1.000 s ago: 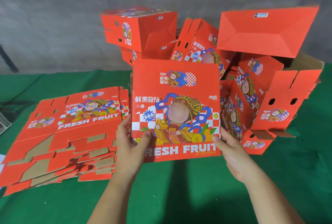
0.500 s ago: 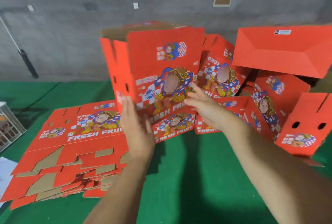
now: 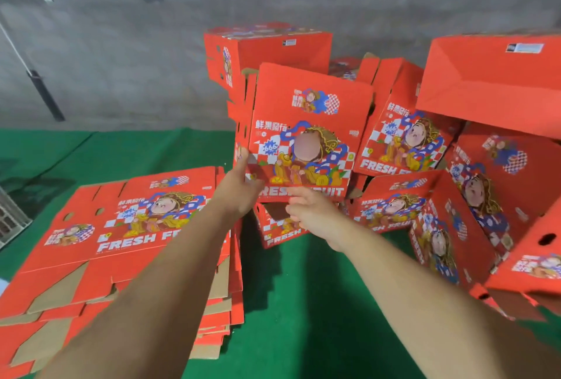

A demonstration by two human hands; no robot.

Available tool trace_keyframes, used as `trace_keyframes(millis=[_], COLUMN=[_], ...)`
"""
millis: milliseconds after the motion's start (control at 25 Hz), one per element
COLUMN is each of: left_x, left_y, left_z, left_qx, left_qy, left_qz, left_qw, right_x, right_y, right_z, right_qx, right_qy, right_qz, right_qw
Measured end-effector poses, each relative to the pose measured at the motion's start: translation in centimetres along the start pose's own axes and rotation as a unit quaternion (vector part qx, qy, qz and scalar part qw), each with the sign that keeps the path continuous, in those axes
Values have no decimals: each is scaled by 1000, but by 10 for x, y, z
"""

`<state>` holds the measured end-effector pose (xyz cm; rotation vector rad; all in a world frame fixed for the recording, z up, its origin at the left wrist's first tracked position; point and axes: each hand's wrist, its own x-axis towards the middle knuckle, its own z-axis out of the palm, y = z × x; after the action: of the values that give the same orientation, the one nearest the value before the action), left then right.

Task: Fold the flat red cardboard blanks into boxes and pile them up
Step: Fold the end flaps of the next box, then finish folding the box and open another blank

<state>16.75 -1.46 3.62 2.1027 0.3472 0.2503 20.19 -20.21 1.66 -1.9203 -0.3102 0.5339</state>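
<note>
A: While both arms reach out, the folded box point(image 3: 306, 135) sits against the pile of boxes point(image 3: 425, 148), above the green mat point(image 3: 303, 302). Left hand point(image 3: 243, 184) touches its lower left corner, fingers straight; right hand point(image 3: 309, 211) under the bottom edge, loosely spread.

B: Handling?

A: Probably light, stiff corrugated card with a smooth printed face. Support edges and corners; panels would likely dent. Flat blanks point(image 3: 127, 227) stacked left.

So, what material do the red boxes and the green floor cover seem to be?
Red boxes: likely corrugated cardboard with a smooth printed face; flat blanks show plain brown flaps. Green floor cover: matte, perhaps felt or carpet; texture is unclear.
</note>
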Motion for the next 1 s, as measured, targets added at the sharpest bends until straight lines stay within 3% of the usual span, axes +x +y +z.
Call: trace_keyframes(millis=[120,200,360,440,520,600,680,760,880,1000], left_x=[-23,-51,-94,-107,-116,-122,-132,-140,-140,-133], left_y=[-12,-31,-73,-93,-116,-140,-159,-171,-165,-143], left_z=[23,41,48,35,16,-6,-20,-27,-25,-12], left_qx=[-16,-85,-158,-154,-51,156,299,337,321,234], left_qy=[192,223,137,146,171,103,-23,-78,-29,-11], left_qz=[66,69,-20,-51,-52,-72,-107,-110,-79,44], left_qw=[979,969,978,976,983,980,948,932,943,971], right_x=[-3,-7,-18,-20,-22,-22,-19,-21,-35,-43], right_y=[13,20,31,37,42,41,47,58,77,87], right_z=[27,46,97,124,148,168,174,167,149,133], right_qx=[18,32,74,76,64,68,93,149,227,279], right_qy=[1,10,4,0,-11,-14,37,143,222,291], right_qz=[15,26,70,80,82,97,118,160,240,193], right_qw=[1000,999,995,994,994,993,988,965,917,895])
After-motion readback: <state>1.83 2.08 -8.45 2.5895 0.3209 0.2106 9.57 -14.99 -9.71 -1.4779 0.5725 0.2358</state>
